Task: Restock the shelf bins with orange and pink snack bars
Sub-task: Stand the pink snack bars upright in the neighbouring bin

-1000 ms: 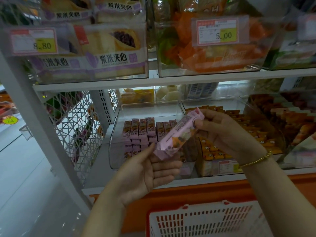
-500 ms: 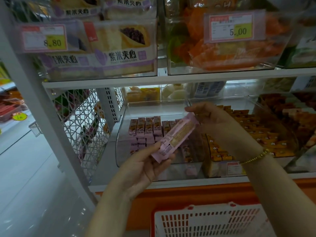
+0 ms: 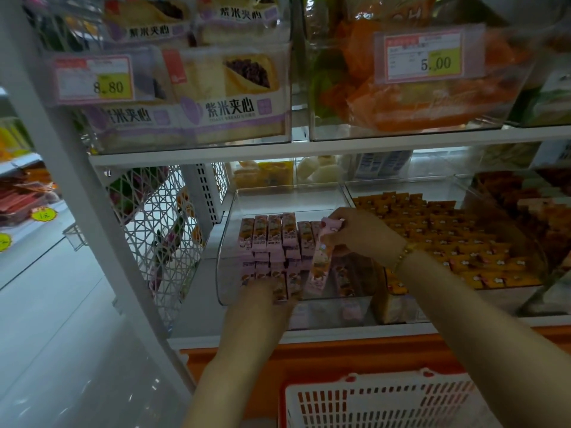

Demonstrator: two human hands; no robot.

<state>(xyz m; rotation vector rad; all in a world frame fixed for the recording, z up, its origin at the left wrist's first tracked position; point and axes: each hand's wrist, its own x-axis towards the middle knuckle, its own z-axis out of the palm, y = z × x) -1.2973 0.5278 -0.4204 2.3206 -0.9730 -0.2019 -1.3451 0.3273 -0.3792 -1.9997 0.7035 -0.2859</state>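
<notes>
A clear bin (image 3: pixel 287 197) on the lower shelf holds several pink snack bars (image 3: pixel 268 239) standing in rows. My right hand (image 3: pixel 355 234) reaches into this bin and pinches the top end of one pink bar (image 3: pixel 321 264), which stands almost upright at the right end of the rows. My left hand (image 3: pixel 262 296) is at the bin's front wall, fingers against the low front bars; its grip is hard to make out. To the right, a second clear bin (image 3: pixel 401 188) is packed with orange snack bars (image 3: pixel 445 230).
A white and red shopping basket (image 3: pixel 380 400) sits below the orange shelf edge (image 3: pixel 324 350). The upper shelf carries bins of bread packs (image 3: pixel 228 97) and orange packets (image 3: pixel 411 100) with price tags. A white wire mesh panel (image 3: pixel 154 230) closes the left side.
Both hands carried the pink bar from in front of the shelf into the pink bin. The bar turned from slanted to nearly upright, and my left hand dropped to the bin's front.
</notes>
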